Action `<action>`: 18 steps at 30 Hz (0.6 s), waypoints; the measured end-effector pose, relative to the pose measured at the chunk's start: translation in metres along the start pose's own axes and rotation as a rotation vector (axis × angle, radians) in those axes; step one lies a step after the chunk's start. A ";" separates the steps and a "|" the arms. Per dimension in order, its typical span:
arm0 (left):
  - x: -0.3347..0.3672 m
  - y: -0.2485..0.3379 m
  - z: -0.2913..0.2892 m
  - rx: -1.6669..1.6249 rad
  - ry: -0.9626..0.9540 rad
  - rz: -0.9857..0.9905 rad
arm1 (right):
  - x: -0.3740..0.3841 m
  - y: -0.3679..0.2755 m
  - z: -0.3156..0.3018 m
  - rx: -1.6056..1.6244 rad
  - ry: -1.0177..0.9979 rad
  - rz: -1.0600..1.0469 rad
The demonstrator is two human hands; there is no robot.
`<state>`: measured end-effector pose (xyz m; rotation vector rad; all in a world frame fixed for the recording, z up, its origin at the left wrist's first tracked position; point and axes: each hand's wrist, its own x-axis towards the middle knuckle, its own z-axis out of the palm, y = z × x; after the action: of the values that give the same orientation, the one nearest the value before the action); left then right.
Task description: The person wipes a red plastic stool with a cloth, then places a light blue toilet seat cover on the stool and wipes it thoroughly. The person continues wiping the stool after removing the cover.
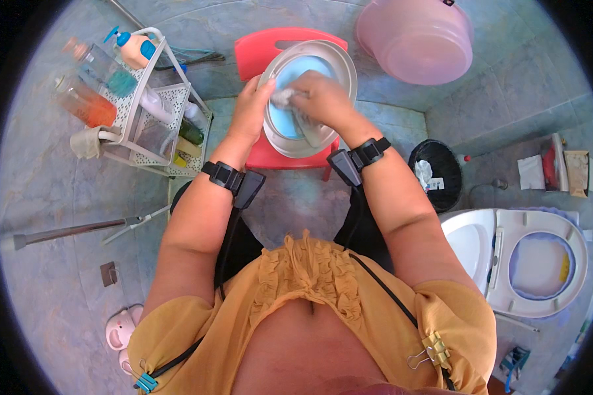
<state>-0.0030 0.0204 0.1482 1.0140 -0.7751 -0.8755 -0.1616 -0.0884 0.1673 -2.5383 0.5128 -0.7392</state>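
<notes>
A round metal basin [346,99] with a light blue inside rests, slightly tilted, on a red plastic chair [260,58] in front of me. My left hand [249,112] is closed on the basin's left rim, its thumb over the edge. Over the middle of the basin, my right hand [319,99] is closed on a wet-looking, whitish cloth [313,131], which hangs down toward the near rim. A white bunched part of it shows between the two hands. Motion blurs the right fingers and the cloth.
On the left stands a white shelf rack [135,125] with several bottles. A pink tub [422,46] is at the back right. Further right are a black bin [435,174] and a toilet [540,263] with its lid up. Pink clogs [120,329] lie at lower left.
</notes>
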 end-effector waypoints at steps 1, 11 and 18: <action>0.000 0.000 0.001 0.036 -0.001 -0.020 | 0.001 0.002 -0.003 0.011 0.140 -0.024; -0.001 0.008 0.003 0.050 0.034 0.067 | 0.007 0.034 -0.016 -0.526 0.034 0.354; -0.006 0.020 -0.008 0.135 0.048 0.107 | -0.002 0.027 0.005 -0.425 -0.471 0.305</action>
<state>0.0063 0.0342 0.1636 1.0979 -0.8491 -0.7116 -0.1662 -0.1087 0.1496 -2.7870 0.9344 0.0960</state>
